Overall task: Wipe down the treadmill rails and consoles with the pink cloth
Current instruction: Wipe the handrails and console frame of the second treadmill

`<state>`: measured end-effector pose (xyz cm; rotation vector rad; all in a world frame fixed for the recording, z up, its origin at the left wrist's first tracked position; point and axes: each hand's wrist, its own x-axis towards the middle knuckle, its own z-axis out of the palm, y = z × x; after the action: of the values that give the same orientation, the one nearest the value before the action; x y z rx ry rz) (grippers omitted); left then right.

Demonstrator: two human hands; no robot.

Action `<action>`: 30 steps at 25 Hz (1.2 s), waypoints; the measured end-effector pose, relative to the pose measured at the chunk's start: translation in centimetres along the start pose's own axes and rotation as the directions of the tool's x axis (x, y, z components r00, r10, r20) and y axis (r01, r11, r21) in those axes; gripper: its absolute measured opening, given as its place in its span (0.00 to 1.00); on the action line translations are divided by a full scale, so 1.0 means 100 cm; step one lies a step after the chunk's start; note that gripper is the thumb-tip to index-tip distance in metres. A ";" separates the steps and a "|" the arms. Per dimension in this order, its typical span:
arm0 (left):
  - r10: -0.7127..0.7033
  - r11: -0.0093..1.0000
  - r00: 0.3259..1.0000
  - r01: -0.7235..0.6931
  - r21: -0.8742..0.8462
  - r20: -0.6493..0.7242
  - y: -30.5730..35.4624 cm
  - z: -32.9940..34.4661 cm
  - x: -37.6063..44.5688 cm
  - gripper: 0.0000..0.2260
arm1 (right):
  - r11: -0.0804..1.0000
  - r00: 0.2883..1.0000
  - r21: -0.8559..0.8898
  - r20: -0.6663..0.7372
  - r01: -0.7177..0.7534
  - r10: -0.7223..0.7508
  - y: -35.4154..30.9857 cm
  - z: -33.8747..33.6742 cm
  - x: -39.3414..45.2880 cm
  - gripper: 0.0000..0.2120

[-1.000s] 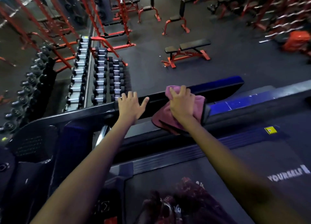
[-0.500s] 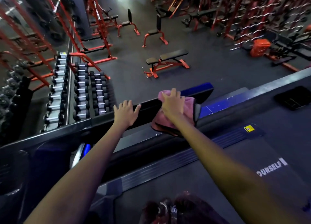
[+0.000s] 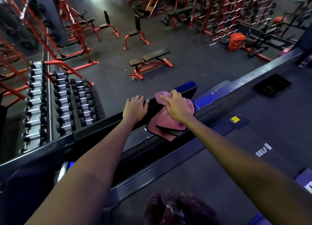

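A black treadmill side rail [image 3: 101, 126] runs diagonally from lower left to a blue-tipped end at upper right. The pink cloth [image 3: 166, 123] is draped over the rail near that end, its lower folds hanging toward the belt. My right hand [image 3: 177, 108] presses on top of the cloth, fingers bunched into it. My left hand [image 3: 135, 109] lies just left of the cloth with its fingers curled over the rail's far edge. The treadmill belt [image 3: 219, 182], printed with white letters, lies below my arms.
Beyond the rail is the gym floor with a dumbbell rack [image 3: 64, 104] at left, a red flat bench [image 3: 150, 62] ahead, and red racks further back. A second treadmill deck with a blue strip [image 3: 211, 98] lies at right. My feet [image 3: 175, 209] stand on the belt.
The view has tilted up and swung right. My left hand has gone from open and flat to curled over the rail. My right hand has kept the cloth near the rail's end, bunching it more.
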<state>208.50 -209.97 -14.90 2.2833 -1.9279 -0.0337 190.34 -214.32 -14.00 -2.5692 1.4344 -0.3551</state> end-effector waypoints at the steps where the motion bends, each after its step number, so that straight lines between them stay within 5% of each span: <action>1: 0.004 1.000 1.000 -0.004 0.011 -0.022 0.000 0.001 0.000 0.18 | 0.998 1.000 0.053 -0.004 -0.024 0.025 0.016 -0.004 -0.003 0.20; 6: -0.014 1.000 0.999 0.014 0.006 -0.034 0.000 0.002 0.001 0.19 | 0.952 0.952 -0.019 0.012 -0.306 0.306 0.012 -0.025 0.032 0.15; 10: 0.009 1.000 0.998 -0.008 0.001 -0.056 0.000 0.001 0.000 0.20 | 0.998 0.999 -0.046 0.025 -0.044 0.045 0.003 -0.013 0.015 0.19; 12: 0.017 1.000 0.998 -0.016 0.003 -0.058 0.000 0.001 -0.001 0.20 | 0.999 0.999 -0.026 0.025 -0.032 0.033 0.029 -0.016 0.006 0.19; 17: 0.007 1.000 0.999 -0.008 -0.008 -0.049 0.000 0.000 0.000 0.20 | 0.934 0.938 -0.106 0.024 -0.342 0.346 0.028 -0.030 0.049 0.16; 20: 0.001 1.000 0.999 -0.001 -0.020 -0.042 0.001 -0.001 -0.001 0.20 | 0.961 0.982 -0.206 -0.012 -0.186 0.187 0.009 -0.017 0.042 0.18; 23: 0.014 1.000 0.999 -0.015 -0.015 -0.036 0.001 -0.001 -0.002 0.20 | 0.996 0.997 -0.068 -0.063 -0.054 0.050 0.043 -0.009 0.007 0.22; 30: 0.008 1.000 1.000 -0.008 -0.017 -0.003 0.001 -0.002 0.000 0.20 | 0.896 0.896 -0.051 -0.077 -0.441 0.437 0.041 -0.030 0.053 0.15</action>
<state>208.47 -209.94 -14.71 2.2638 -1.9279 -0.0461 188.83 -221.05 -11.64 -2.1999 2.0194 -0.3228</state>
